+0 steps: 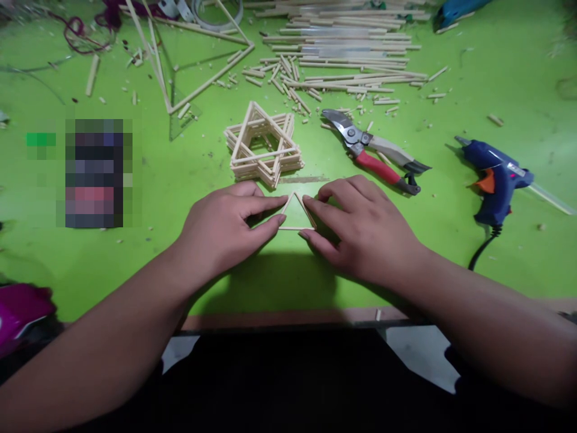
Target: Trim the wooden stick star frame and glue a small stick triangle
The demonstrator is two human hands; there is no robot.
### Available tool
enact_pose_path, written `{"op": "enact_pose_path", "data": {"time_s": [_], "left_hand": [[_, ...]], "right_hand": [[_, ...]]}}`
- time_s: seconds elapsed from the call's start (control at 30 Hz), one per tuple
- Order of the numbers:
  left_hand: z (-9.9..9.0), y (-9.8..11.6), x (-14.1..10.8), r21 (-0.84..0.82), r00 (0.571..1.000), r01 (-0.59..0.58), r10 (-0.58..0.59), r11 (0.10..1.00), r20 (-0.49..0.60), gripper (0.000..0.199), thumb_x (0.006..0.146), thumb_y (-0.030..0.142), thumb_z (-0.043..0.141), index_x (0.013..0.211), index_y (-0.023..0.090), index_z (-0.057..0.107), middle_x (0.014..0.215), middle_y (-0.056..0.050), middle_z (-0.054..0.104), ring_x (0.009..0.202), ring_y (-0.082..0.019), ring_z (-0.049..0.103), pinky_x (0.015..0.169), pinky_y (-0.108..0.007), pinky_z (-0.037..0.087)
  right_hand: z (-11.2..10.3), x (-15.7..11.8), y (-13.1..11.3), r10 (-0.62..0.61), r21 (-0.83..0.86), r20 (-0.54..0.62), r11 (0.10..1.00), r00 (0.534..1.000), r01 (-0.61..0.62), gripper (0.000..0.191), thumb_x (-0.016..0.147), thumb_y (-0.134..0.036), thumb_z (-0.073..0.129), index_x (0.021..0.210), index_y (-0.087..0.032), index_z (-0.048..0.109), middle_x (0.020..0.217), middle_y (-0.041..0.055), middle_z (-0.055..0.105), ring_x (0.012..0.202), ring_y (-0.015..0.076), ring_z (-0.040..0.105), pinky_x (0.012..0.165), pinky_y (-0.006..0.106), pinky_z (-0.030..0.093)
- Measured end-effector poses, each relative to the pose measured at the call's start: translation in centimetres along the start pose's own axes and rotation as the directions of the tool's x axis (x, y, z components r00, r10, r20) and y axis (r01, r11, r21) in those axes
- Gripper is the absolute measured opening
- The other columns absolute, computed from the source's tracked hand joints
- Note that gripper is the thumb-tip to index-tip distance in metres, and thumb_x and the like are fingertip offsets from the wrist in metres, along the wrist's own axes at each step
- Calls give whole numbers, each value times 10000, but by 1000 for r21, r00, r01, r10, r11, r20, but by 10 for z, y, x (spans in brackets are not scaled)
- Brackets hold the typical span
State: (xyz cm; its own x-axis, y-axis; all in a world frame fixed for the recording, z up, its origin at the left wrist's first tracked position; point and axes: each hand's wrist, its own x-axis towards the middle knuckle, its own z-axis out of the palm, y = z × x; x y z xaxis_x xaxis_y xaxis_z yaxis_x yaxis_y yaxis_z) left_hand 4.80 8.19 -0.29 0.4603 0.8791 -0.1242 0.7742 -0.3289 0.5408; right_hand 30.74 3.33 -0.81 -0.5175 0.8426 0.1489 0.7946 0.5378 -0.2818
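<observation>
A small triangle of thin wooden sticks [295,228] lies flat on the green table, its point facing away from me. My left hand [223,219] has thumb and index finger at its left side. Opposite, my right hand [360,222] holds the right side and lower right corner between index finger and thumb. The fingertips hide both lower corners in part. Just beyond my hands stands a stacked six-pointed star [265,157] built from similar sticks. Pruning shears [376,168] with one red and one pale handle lie behind my right hand.
A blue glue gun [493,180] with a glue stick rests at the right. Long sticks [356,81] and short cut pieces [288,72] lie at the back. A larger stick triangle [211,79] is at the back left, near a tape roll [219,24]. A blurred dark object [94,174] lies left.
</observation>
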Motion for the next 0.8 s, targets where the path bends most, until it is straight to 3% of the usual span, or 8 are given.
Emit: {"op": "enact_pose_path", "data": {"time_s": [0.23,0.33,0.43,0.5,0.6,0.67,0.7,0.8], "left_hand": [[-1,-3,0,-72,999,-26,24,997,-26,359,1025,473,720,1323,332,862,971,-13,776,792,-177,686,703,-323,467],[-4,-4,-1,-129,999,-19,13,991,-43,354,1049,442,686,1315,291,865,956,-20,776,752,-166,667,711,-321,487],[-8,-5,-2,-166,999,7,-15,986,-47,347,1047,419,678,1295,274,872,945,-23,793,747,-171,675,709,-323,501],[-10,-5,-1,-180,999,17,-24,983,-38,344,1040,414,678,1277,266,879,978,-28,818,785,-184,706,739,-335,523],[-10,-6,0,-185,999,28,-35,982,-36,332,1027,419,687,1240,268,892,1053,-35,851,856,-210,749,798,-364,558],[-9,-7,1,-175,999,28,-35,984,-38,325,1019,425,693,1217,270,899,1094,-38,863,899,-226,766,831,-382,572],[-9,-7,1,-167,999,26,-33,986,-38,322,1017,427,695,1209,272,902,1112,-38,867,917,-232,772,843,-389,578],[-10,-7,1,-155,999,28,-34,988,-35,321,1015,432,695,1210,282,900,1149,-34,873,954,-241,784,858,-396,592]], "right_hand": [[-4,4,-2,14,-42,-18,999,1000,-14,525,1112,-524,593,1396,-117,764,1252,183,751,1161,371,623,1056,535,501],[-26,0,0,32,-106,-92,994,995,-42,518,1127,-518,566,1386,-119,771,1262,181,787,1182,369,657,1103,542,487],[-63,-19,2,213,-253,-170,934,962,-251,428,1124,-423,527,1259,-143,821,1115,170,813,1011,339,701,895,474,515],[-85,-40,5,468,-403,-248,746,848,-529,463,1097,-429,484,1113,-150,852,953,164,790,889,344,686,704,432,419],[-101,-70,17,804,-480,-297,340,515,-809,511,1044,-516,478,1061,-189,870,874,186,780,777,349,645,613,412,281],[-100,-81,29,907,-476,-253,186,336,-860,548,1038,-539,447,1068,-196,874,892,213,785,805,363,655,615,414,280],[-97,-84,35,931,-473,-220,160,292,-867,576,1046,-550,423,1087,-193,873,924,224,792,831,368,666,629,414,292],[-87,-86,51,956,-448,-173,138,237,-883,598,1036,-588,451,1062,-156,864,1008,256,799,867,360,665,656,415,307]]}}
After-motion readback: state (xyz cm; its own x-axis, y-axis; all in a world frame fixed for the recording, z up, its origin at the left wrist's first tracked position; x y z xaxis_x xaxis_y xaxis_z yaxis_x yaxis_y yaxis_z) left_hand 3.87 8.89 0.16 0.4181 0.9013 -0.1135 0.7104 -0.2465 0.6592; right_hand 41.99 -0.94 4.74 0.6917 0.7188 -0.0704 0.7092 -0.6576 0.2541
